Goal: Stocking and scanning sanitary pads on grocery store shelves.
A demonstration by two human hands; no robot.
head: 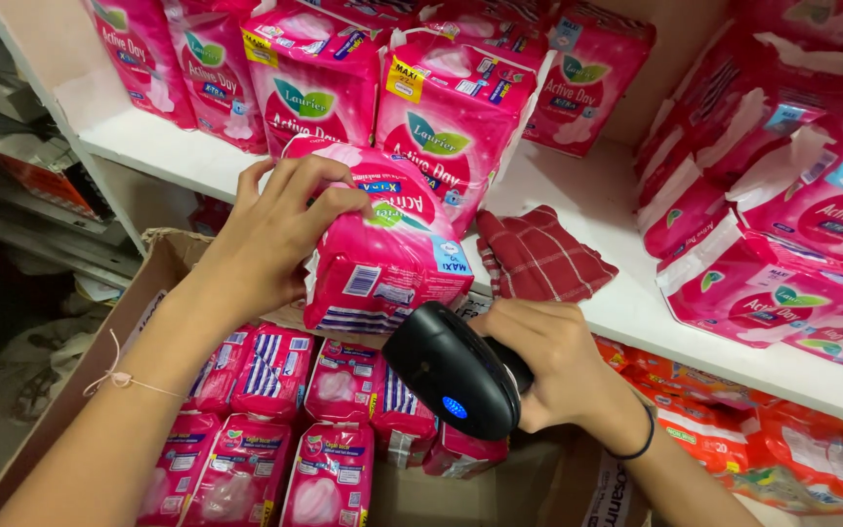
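Observation:
My left hand [270,229] grips a bright pink soft pack [387,254] from above and holds it tilted over an open cardboard box [163,256]. The pack's striped barcode end faces down toward a black handheld scanner [451,371]. My right hand [563,361] is closed around the scanner's handle, just below and right of the pack. The scanner's head shows a small blue light and sits a little under the pack's lower edge. A thin string bracelet is on my left wrist and a dark band on my right.
Several more pink packs [285,429] lie in rows inside the box. A white shelf [597,195] behind holds standing pink packs [456,107], a folded dark red checked cloth [539,256] and a pile of packs [782,215] at right. Orange-red packs [782,454] sit under the shelf.

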